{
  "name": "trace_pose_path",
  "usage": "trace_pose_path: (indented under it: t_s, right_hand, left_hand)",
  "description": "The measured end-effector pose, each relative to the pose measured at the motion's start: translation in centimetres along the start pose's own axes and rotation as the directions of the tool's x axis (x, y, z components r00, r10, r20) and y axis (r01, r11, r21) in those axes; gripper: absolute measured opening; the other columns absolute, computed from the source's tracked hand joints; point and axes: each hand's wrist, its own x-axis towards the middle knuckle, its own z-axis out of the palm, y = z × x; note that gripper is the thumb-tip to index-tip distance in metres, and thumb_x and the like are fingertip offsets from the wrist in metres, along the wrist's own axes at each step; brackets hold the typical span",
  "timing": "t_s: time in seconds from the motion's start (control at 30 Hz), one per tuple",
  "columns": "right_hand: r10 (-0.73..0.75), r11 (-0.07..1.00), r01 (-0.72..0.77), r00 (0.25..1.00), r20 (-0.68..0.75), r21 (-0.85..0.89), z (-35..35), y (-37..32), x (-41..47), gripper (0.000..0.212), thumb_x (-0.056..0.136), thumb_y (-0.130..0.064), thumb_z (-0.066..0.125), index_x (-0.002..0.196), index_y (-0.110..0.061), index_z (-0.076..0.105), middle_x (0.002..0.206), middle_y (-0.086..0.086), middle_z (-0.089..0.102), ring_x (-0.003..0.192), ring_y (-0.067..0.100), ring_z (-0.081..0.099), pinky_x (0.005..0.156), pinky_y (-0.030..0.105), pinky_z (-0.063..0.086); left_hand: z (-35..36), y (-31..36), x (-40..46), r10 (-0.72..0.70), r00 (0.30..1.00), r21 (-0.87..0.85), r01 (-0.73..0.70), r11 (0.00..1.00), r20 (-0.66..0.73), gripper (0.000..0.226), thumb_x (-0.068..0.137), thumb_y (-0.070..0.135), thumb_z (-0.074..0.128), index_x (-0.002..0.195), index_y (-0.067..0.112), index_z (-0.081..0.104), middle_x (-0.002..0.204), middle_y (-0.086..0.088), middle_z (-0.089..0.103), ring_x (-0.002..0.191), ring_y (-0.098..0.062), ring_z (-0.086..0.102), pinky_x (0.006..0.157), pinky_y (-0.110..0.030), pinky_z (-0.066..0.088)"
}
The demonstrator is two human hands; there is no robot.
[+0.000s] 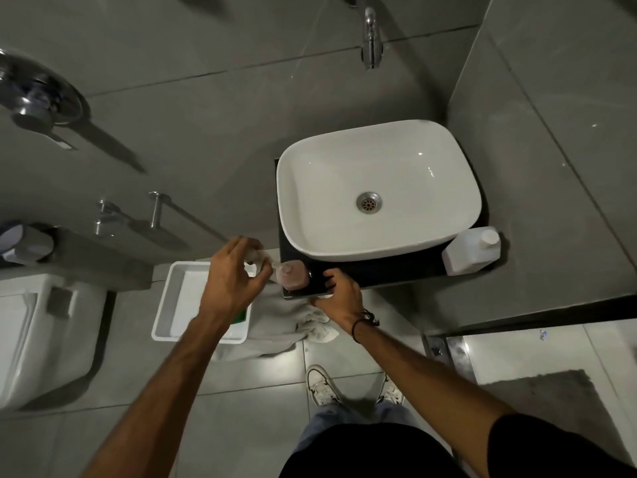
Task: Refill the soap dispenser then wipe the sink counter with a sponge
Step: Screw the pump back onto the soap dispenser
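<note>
A pinkish soap dispenser bottle [292, 274] stands at the front left corner of the black sink counter [379, 274]. My left hand [234, 274] holds its white pump head [255, 256] just left of and above the bottle's neck. My right hand [339, 294] rests at the counter's front edge beside the bottle, fingers curled over the edge; whether it touches the bottle I cannot tell. A white refill bottle [472, 250] stands at the counter's right corner. A green sponge [243, 315] peeks out in a white tray [165, 305], mostly hidden by my left forearm.
The white basin [413, 167] fills most of the counter, with a chrome tap [371, 39] on the wall above. A grey-white cloth [310, 326] hangs below the counter edge. A toilet [41, 336] stands at left. A grey mat [551, 401] lies on the floor at right.
</note>
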Motion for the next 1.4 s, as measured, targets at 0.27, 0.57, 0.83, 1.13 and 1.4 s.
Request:
trace_pose_path:
  t_s: [0.27,0.57,0.83,1.13,1.4]
  right_hand:
    - [0.002,1.000,-0.002,1.000,-0.027,-0.024,3.5,-1.8,1.5,0.088,0.057,-0.039,0.098,0.133,-0.019,0.057,0.131,0.004,0.063,0.119,0.024,0.061,0.098,0.041,0.054]
    - [-0.061,0.988,0.040,0.989,-0.137,-0.150,7.5,-1.5,3.1,0.077,0.068,-0.045,0.088,0.135,-0.018,0.060,0.128,0.008,0.067,0.119,0.031,0.060,0.100,0.041,0.045]
    - [-0.058,0.983,0.028,0.985,-0.163,-0.182,7.1,-2.2,2.9,0.071,0.058,-0.052,0.088,0.120,-0.025,0.065,0.122,-0.001,0.068,0.117,0.024,0.060,0.098,0.043,0.046]
    - [-0.342,0.885,0.294,0.936,-0.077,-0.361,1.2,-2.2,0.1,0.064,0.043,-0.060,0.079,0.098,-0.030,0.067,0.093,-0.011,0.063,0.094,0.017,0.056,0.076,0.039,0.051]
    - [-0.424,0.834,0.362,0.904,-0.062,-0.417,-3.2,-3.2,-0.8,0.063,0.045,-0.063,0.072,0.097,-0.028,0.068,0.094,-0.012,0.065,0.093,0.016,0.061,0.076,0.036,0.049]
  left_hand:
    - [3.2,-1.5,1.3,0.031,0.966,0.020,-0.038,0.999,0.255,0.032,0.079,0.013,0.082,0.107,0.006,0.067,0.099,-0.011,0.069,0.077,-0.028,0.067,0.066,-0.036,0.058]
    - [6.4,-1.7,2.5,0.142,0.884,0.233,-0.268,0.935,0.445,0.017,0.086,0.014,0.074,0.087,0.001,0.062,0.082,-0.022,0.068,0.070,-0.043,0.066,0.056,-0.032,0.036]
    - [5.4,-2.1,4.2,0.075,0.845,0.226,-0.226,0.947,0.530,0.022,0.093,0.027,0.064,0.097,0.005,0.064,0.095,-0.016,0.071,0.083,-0.039,0.068,0.063,-0.033,0.042]
    - [0.4,-0.1,3.9,0.246,0.797,-0.113,-0.221,0.969,0.551,0.036,0.074,0.006,0.085,0.108,0.014,0.073,0.100,0.003,0.078,0.086,-0.017,0.073,0.079,-0.029,0.059]
    - [-0.1,4.2,3.9,0.161,0.880,-0.023,-0.169,0.985,0.446,0.011,0.079,0.019,0.083,0.086,0.014,0.076,0.070,0.006,0.069,0.058,-0.007,0.057,0.063,-0.016,0.044]
